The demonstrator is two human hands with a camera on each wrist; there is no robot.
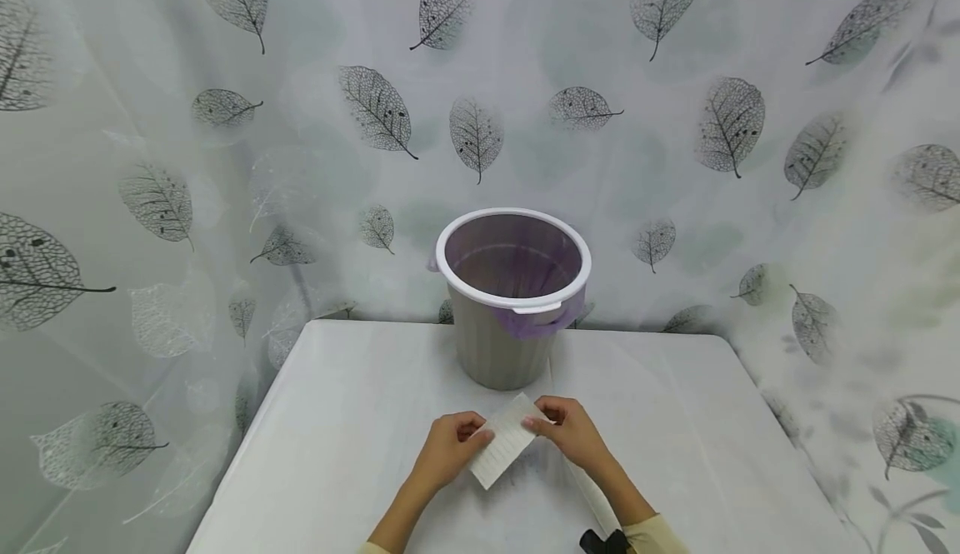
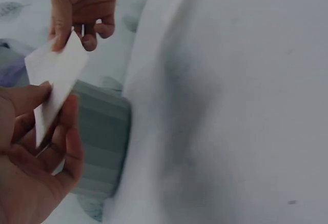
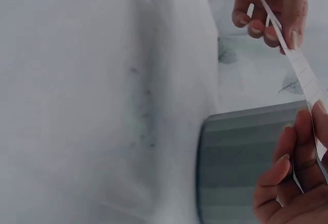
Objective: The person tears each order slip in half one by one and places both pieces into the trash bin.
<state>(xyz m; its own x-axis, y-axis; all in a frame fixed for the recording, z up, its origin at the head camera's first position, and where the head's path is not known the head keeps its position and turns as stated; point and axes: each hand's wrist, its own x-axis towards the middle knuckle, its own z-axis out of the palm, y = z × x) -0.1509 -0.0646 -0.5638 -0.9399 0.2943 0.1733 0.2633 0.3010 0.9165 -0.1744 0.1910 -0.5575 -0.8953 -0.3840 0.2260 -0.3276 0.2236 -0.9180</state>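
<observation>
Between the two hands is a small white piece of paper (image 1: 501, 444) with faint lines across it, tilted over the table. My left hand (image 1: 444, 449) pinches its left edge, thumb on top and fingers beneath. The opposite upper edge is pinched by my right hand (image 1: 572, 433) in the same way. In the left wrist view the paper (image 2: 59, 73) stretches from the near left hand (image 2: 36, 178) up to the right hand (image 2: 87, 3). The right wrist view shows the paper (image 3: 305, 78) almost edge-on, its lines visible.
Just beyond the hands stands a grey bin (image 1: 498, 354) with a white rim (image 1: 447, 269) and a purple bag (image 1: 536, 325) lining it. A white cover lies on the table (image 1: 337, 437). Behind hangs a leaf-patterned curtain (image 1: 525, 154). A black object (image 1: 603, 541) sits at the right wrist.
</observation>
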